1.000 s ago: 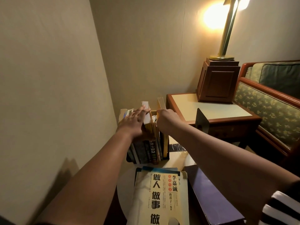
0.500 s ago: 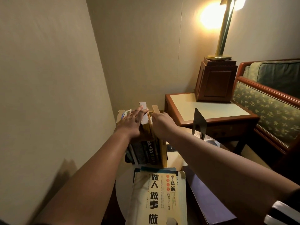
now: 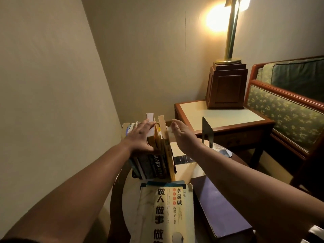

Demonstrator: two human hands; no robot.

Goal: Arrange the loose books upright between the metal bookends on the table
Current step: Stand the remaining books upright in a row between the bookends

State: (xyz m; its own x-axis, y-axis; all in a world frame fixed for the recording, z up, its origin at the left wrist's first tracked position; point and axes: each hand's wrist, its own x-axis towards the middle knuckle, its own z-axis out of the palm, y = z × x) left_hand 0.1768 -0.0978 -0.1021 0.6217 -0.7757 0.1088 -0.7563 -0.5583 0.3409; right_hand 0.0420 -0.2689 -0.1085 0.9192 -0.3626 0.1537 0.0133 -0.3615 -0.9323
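Beige walls meet in a dim corner where a small round table with a pale top and dark wood rim [image 3: 130, 195] carries the books. A row of upright paperbacks [image 3: 154, 162] stands at the table's far left, spines facing the camera. The person's left hand [image 3: 140, 135] lies flat on the tops of the row, fingers straight and spread, pressing down and gripping nothing. The right hand [image 3: 182, 135] hangs just beside the row's right end, palm turned toward the outermost yellow-spined book [image 3: 169, 155], its fingers loosely extended and holding nothing; whether they touch the cover cannot be told. A black metal bookend [image 3: 207, 130] stands upright further right on the table, well apart from the row, with bare tabletop between them.

Two loose books lie flat at the table's near edge: a cream-covered paperback printed with large black Chinese characters [image 3: 166, 213], resting on a blue-edged volume, and a purple-covered book [image 3: 219, 207] just beside it on the right.

Behind the table stands a wooden side table with a cream inset top [image 3: 219, 116]. It bears a dark wooden pedestal box [image 3: 226, 86] topped by a lit brass lamp [image 3: 230, 32]. An armchair with green patterned upholstery and a red-brown frame [image 3: 287, 109] fills the right edge.
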